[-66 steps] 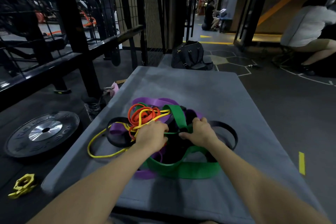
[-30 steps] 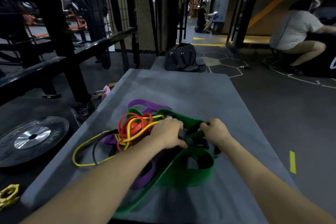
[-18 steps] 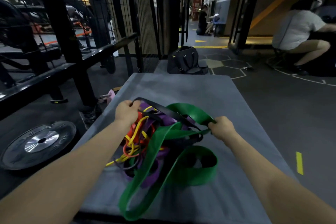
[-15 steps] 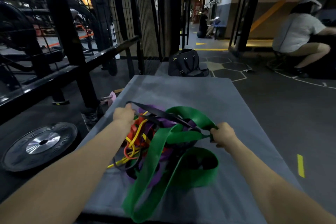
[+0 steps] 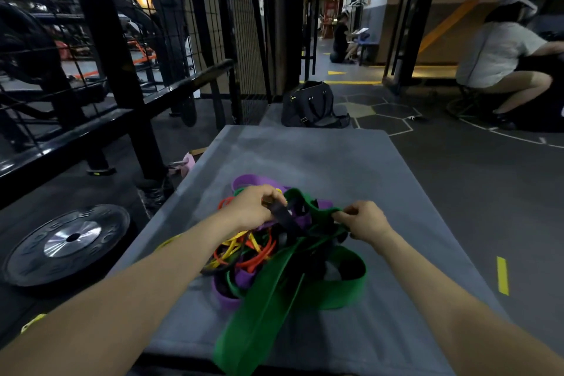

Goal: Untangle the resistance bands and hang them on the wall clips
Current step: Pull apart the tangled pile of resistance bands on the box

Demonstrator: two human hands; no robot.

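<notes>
On the grey mat, left hand grips the black band, right hand pinches the green band trailing toward the camera.

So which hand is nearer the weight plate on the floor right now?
Left. The left hand grips a black band on the side of the mat toward the weight plate. The right hand pinches the green band farther across the pile.

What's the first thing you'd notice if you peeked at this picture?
A bright tangle of stretchy rubber bands, with a wide green band on top, lies heaped on the grey padded mat. The left hand grips a dark band while the right hand pinches the green one. A round black weight plate lies on the floor, left.
</notes>
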